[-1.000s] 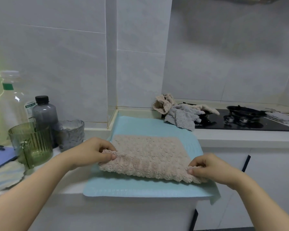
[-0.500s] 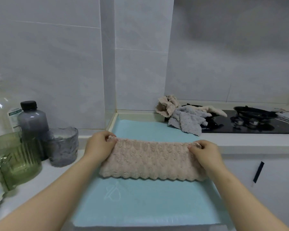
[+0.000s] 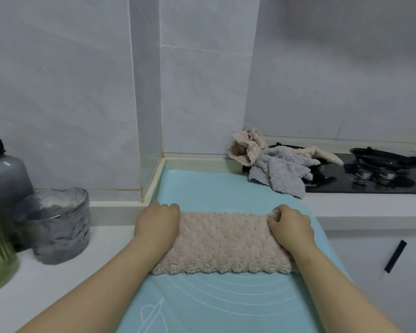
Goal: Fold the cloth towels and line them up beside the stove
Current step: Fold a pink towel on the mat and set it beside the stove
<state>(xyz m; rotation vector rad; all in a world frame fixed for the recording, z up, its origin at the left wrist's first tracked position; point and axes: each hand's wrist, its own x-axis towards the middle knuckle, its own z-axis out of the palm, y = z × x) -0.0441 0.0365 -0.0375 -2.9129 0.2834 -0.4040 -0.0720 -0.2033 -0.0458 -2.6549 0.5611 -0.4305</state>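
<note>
One beige towel, folded in half, is laid on the blue mat, pressed at its ends by the left hand, fingers together, and the right hand, fingers pinching the far corner. Soft, light and limp handling is judged; corners are best gripped. Unfolded towels are heaped at the stove.

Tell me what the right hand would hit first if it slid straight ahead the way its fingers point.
The right hand points away across the blue mat. Past bare mat, it would probably first meet the crumpled grey towel at the stove edge, though depth is hard to judge.
</note>
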